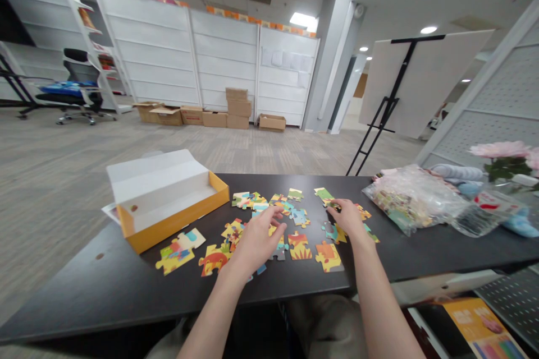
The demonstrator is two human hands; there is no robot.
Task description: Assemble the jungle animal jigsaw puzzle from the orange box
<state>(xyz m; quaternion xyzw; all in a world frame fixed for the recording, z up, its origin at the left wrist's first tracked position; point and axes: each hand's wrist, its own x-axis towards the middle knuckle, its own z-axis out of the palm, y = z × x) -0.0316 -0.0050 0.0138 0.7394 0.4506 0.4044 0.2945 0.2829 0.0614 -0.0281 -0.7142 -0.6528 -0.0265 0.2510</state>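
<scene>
Colourful jigsaw puzzle pieces lie scattered over the black table point(138, 286). My left hand point(259, 238) hovers low over the middle of them, fingers apart and slightly curled, and hides several pieces. To the right, my right hand point(348, 217) has its thumb and fingertips closed on the edge of a small puzzle piece point(334, 205), mostly covered by the fingers. A green piece point(323, 194) lies just beyond those fingertips. Nearer me are an orange and yellow piece point(329, 257) and a red and yellow piece point(300, 246). Two joined pieces point(180, 249) lie at the left.
An open yellow box point(177, 219) with a white inside stands on the left of the table. At the right lie a clear plastic bag point(415, 196), a plastic bottle point(480, 213) and pink flowers point(501, 150). Cardboard boxes point(238, 109) and an easel point(391, 87) stand beyond.
</scene>
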